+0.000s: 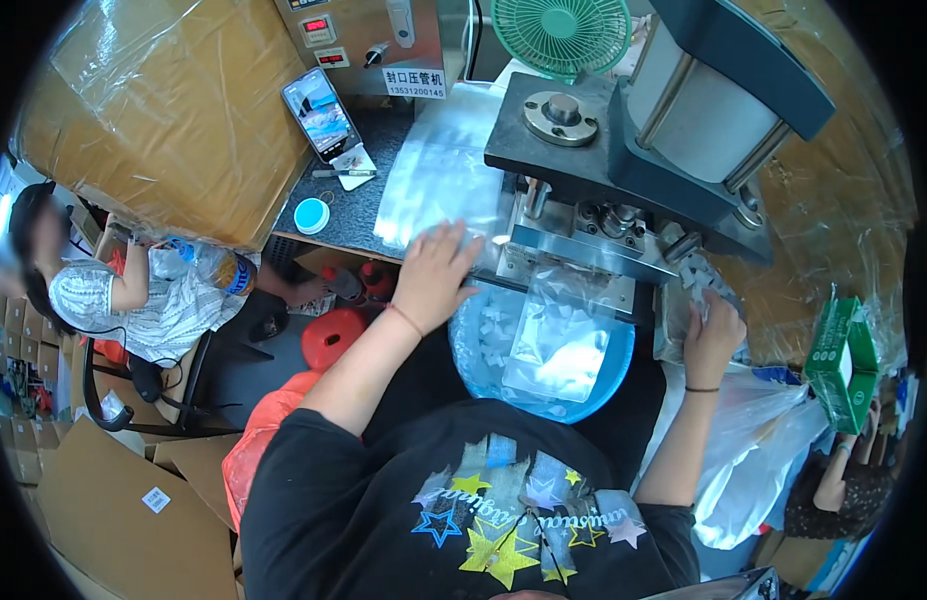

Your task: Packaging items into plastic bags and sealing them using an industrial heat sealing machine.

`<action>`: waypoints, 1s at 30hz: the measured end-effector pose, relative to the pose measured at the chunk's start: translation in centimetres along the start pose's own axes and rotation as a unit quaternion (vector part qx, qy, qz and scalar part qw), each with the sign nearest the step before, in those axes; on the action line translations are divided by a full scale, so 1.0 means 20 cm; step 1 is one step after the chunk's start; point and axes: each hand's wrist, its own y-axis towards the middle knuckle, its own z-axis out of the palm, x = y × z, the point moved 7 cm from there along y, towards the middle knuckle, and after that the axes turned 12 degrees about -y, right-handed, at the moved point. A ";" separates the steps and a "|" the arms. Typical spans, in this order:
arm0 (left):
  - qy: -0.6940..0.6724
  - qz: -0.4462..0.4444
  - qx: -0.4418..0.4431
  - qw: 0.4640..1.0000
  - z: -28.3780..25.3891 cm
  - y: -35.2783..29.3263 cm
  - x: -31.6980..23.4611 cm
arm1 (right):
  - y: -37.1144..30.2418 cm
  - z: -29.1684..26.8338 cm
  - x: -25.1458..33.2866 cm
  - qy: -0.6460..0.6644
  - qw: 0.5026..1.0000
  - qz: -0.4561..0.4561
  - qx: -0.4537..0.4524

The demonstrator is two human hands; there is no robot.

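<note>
While fingers [462, 243] touch bags [439, 170].

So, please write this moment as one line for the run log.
left hand: flat on clear bags | right hand: at small white parts by press | blue basin: holds bag, parts

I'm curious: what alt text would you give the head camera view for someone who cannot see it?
A seated person's left hand rests on clear plastic bags beside a grey press machine, while the right hand picks at small white parts. A blue basin of white pieces sits on the lap.
</note>
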 end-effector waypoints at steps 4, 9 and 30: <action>-0.214 -0.067 -0.096 0.970 -0.07 -0.13 0.02 | -0.04 -0.04 -0.04 0.198 0.976 0.065 0.063; -0.501 -0.186 -0.014 0.845 0.02 -0.16 -0.07 | -0.01 -0.20 0.42 0.311 0.943 -0.084 0.082; -0.788 -0.165 0.203 0.558 0.33 -0.16 -0.68 | 0.12 -0.35 0.54 0.519 0.833 0.067 0.180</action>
